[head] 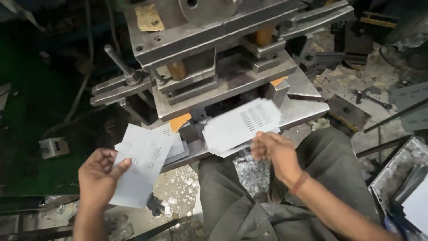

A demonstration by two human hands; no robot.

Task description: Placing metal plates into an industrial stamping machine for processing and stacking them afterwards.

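Left hand (99, 175) gripped a pale sheet (139, 165) at its left edge, beside a stack (174, 143) on the press bed (303, 111). Right hand (272, 149) pinched a slotted sheet (243, 125), blurred, before the die block (214, 76). Scrap chips (178, 187) littered the floor between the knees; little open room.

— Are any packages, signs or screens to be seen?
— None can be made out; only a worn yellowish label (149, 18), roughly square, is seen stuck at the top left of the grey metal press (232, 85)
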